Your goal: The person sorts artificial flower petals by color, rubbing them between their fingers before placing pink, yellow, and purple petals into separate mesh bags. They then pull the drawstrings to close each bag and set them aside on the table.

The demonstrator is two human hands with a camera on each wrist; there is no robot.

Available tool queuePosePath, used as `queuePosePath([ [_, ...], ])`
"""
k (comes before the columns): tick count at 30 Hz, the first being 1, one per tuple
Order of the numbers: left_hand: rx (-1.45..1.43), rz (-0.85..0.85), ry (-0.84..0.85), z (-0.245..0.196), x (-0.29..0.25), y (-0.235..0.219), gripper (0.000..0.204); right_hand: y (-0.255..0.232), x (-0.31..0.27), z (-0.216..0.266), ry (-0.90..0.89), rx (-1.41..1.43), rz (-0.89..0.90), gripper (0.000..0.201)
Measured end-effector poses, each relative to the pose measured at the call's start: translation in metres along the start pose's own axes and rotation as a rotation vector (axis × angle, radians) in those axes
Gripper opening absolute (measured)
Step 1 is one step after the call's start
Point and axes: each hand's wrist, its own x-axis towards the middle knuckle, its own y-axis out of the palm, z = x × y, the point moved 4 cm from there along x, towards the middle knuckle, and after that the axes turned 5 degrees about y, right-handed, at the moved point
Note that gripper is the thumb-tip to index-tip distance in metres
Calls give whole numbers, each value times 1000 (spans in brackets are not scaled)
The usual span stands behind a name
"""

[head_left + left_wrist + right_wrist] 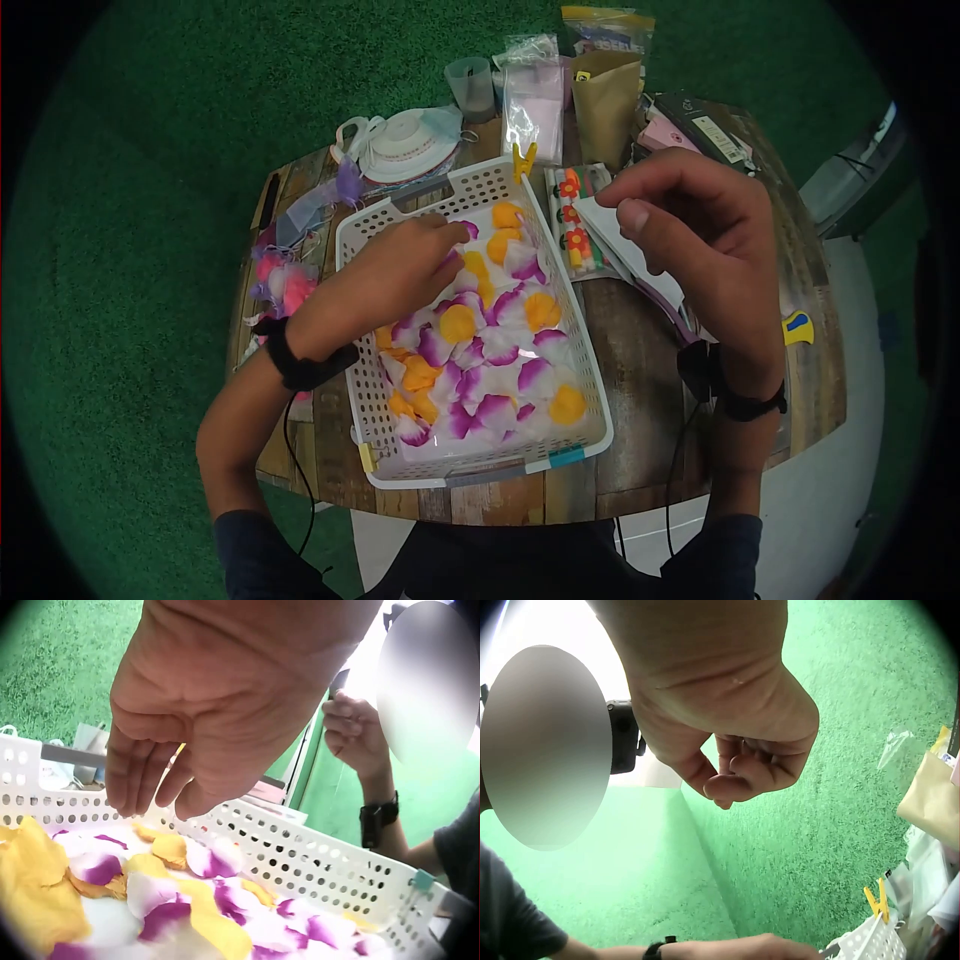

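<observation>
A white perforated basket (598, 395) holds loose petals (490, 380), some white and purple, others yellow-orange. Over its left part, my left hand (405, 265) reaches in, palm down; in the left wrist view, the left hand (217, 705) has its fingers pointing down just above the petals (161, 896), with nothing seen in them. My right hand (710, 240) is raised to the right of the basket. Its fingers are curled, the thumb close to them; the right wrist view shows the right hand's (735, 742) fingertips bunched by the thumb, with no object visible.
Behind the basket stand a clear cup (470, 88), plastic packets (533, 105) and a brown paper bag (604, 105). White round items (405, 145) lie at the back left, pink items (290, 285) at the left, a flower-patterned packet (573, 220) beside the basket. A yellow clip (523, 160) grips its rim.
</observation>
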Motion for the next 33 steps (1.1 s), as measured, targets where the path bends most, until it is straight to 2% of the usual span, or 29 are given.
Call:
queuePosePath([
  [3,-28,-32,46,18,34,18,34,-4,-1,-3,32,12,-2,13],
  [5,-84,-14,63,19,50,30,36,-4,-2,-4,-24,49,0,12],
  [7,15,49,-136,27,61,41,40,-7,-4,-1,-24,62,-5,12],
  [10,-76,129,-217,32,73,49,37,-9,-3,-2,-29,78,1,12],
  [14,-86,57,-172,30,78,52,31,-10,-2,-4,-1,67,43,12],
  [16,-208,44,-150,30,79,54,29,-8,-1,-6,-2,72,40,12],
  [19,-227,79,-205,32,79,57,28,-8,0,-9,-5,71,42,11],
  [23,-261,30,-218,31,70,40,27,-7,1,-16,-25,43,46,10],
  [24,-346,32,-248,31,65,34,23,-7,1,-16,-27,53,36,10],
  [26,-421,48,-276,24,54,21,19,-6,3,-20,52,39,55,10],
  [28,-761,36,-411,14,38,11,13,-4,6,-27,67,38,80,10],
  [30,-764,-15,-349,2,23,-2,14,-1,10,-36,80,30,104,10],
  [32,-773,-67,-285,-18,11,-15,15,9,14,-50,217,226,143,16],
  [33,-782,-121,-280,-29,4,-25,15,10,15,-48,218,226,139,16],
])
